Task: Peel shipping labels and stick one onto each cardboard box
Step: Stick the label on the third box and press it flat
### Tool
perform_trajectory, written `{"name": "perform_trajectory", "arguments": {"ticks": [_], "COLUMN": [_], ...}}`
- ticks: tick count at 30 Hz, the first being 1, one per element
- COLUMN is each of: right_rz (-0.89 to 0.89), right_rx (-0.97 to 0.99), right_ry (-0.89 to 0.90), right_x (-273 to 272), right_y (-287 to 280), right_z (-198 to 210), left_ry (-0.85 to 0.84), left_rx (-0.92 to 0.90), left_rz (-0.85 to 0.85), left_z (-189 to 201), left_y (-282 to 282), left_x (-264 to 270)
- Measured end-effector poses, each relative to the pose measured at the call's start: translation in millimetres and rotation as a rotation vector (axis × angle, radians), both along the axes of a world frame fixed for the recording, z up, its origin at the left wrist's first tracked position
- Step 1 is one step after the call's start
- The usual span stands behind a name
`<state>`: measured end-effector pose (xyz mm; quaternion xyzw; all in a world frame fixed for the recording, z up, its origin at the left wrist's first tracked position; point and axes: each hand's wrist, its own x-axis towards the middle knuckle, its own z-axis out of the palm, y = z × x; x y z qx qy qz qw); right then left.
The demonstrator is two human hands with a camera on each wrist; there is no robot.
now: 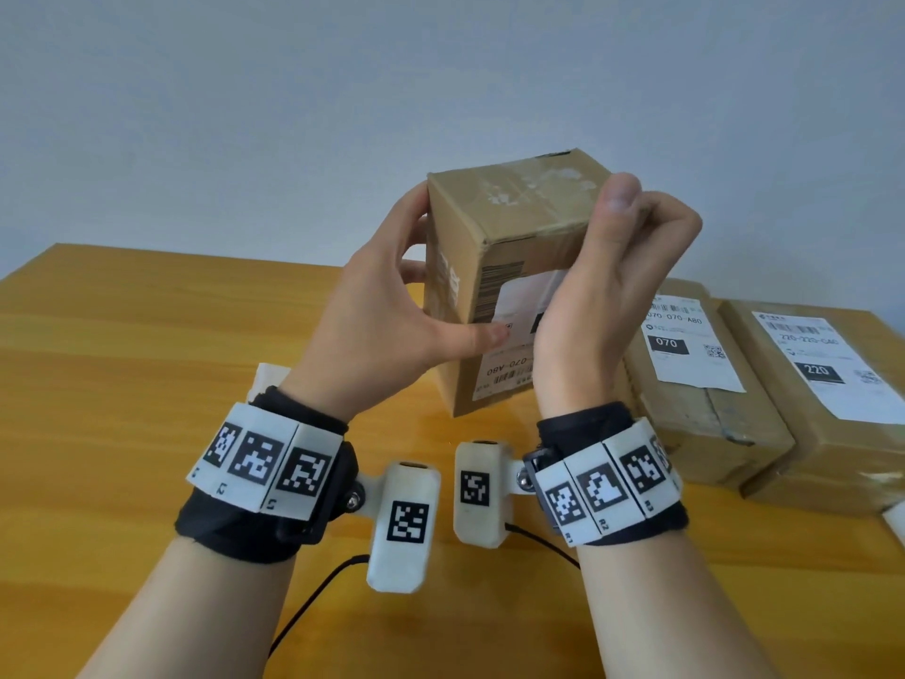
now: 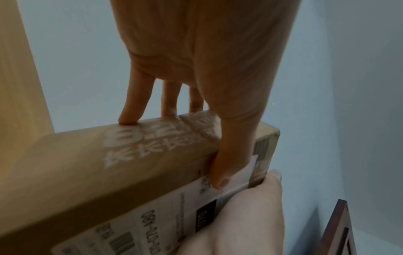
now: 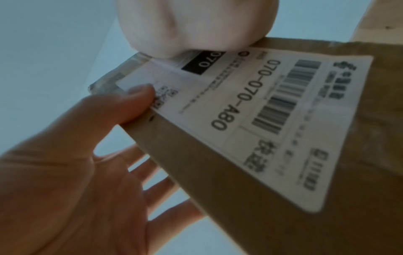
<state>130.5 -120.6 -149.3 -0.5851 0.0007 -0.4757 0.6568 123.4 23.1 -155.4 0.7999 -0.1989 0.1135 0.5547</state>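
- Both hands clamp held box above table: left hand w/ thumb on its label, right hand gripping top edge.
- Label reads "070-070-A80", black "070" block; right wrist view shows it sharpest.
- Head view only: two labelled boxes at right, "070" box, "220" box.

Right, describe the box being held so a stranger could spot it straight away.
Above the yellow wooden table, both hands lift one small cardboard box in the air. The left hand and right hand grip its sides, the left thumb on its white label reading 070-070-A80. Unlike the two labelled boxes lying flat to the right, it is raised off the table.
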Motion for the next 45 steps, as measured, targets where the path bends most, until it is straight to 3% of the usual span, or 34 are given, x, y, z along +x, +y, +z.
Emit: {"name": "perform_trajectory", "arguments": {"ticks": [13,20,24,30,33,37,45], "right_rz": [-0.148,-0.014,0.074,0.265,0.395,0.441,0.526], "right_rx": [0.138,0.318,0.244,0.172,0.044,-0.033,0.071], "right_ry": [0.019,0.113,0.262,0.297,0.38,0.462,0.393], "right_x": [3,8,11,3,1,-1,-7], "right_y": [-19,-25,-22,-20,-14,-10,-8], "right_z": [4,2,-1,4,4,4,6], "left_ry": [-0.064,-0.022,0.0,0.091,0.167,0.237,0.287], "left_rx": [0.07,0.028,-0.111,-0.375,-0.387,-0.395,-0.303], "left_rz": [-0.024,0.009,0.065,0.226,0.233,0.181,0.122], "left_z": [2,2,3,4,2,2,-5], "left_y": [-2,1,5,12,10,8,0], "left_x": [-3,-1,2,6,6,5,2]}}
